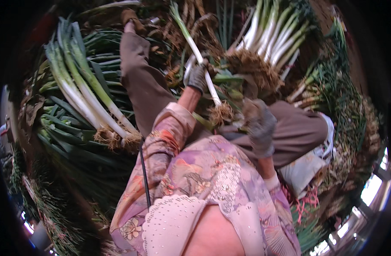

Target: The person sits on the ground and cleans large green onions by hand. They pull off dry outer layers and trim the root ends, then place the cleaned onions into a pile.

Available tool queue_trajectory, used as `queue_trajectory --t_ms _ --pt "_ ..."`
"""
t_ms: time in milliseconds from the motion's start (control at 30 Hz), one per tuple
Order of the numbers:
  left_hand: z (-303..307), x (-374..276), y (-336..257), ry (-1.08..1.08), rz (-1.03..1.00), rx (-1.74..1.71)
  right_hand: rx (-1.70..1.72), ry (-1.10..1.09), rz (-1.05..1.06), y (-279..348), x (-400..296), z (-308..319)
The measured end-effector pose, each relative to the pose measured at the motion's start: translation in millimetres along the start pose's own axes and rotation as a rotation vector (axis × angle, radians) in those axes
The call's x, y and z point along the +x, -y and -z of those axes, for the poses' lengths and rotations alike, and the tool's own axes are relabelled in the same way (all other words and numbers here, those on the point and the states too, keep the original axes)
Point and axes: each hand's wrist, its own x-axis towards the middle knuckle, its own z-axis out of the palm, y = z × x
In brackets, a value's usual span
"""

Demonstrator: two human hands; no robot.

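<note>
A dirty grey glove covers my left hand (197,76), which is shut around the white shank of a leek-like stalk (192,44). The stalk slants with its green end at the top and its root tuft (221,112) low, between my hands. My right hand (261,126), gloved too, is raised over my bent leg just right of those roots. It looks curled and is blurred, so whether it holds anything is unclear. White stalks with brown roots (272,38) lie at the upper right. Several more stalks (83,80) lie on the left, roots towards me.
Under the left stalks spreads a heap of green leaves (70,128). Peeled dry leaves and root waste (173,28) litter the ground ahead. Smaller green bunches (336,86) line the right side. A white plastic bag (302,169) and pink ties (305,204) lie by my right leg.
</note>
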Motion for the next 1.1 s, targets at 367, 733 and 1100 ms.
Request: queue_trajectory --t_ms 367,733,1100 --pt "-55.6 -38.1 4.0 0.043 0.217 -0.003 -0.118 0.232 -0.325 -60.3 1.3 -43.3" --pt "-150.4 130.2 -125.9 0.112 -0.297 0.179 -0.541 0.111 -0.237 70.1 -84.9 168.7" --pt "-396.4 107.4 -49.9 0.786 -0.980 1.128 -0.047 -0.668 -0.201 -53.3 102.5 113.6"
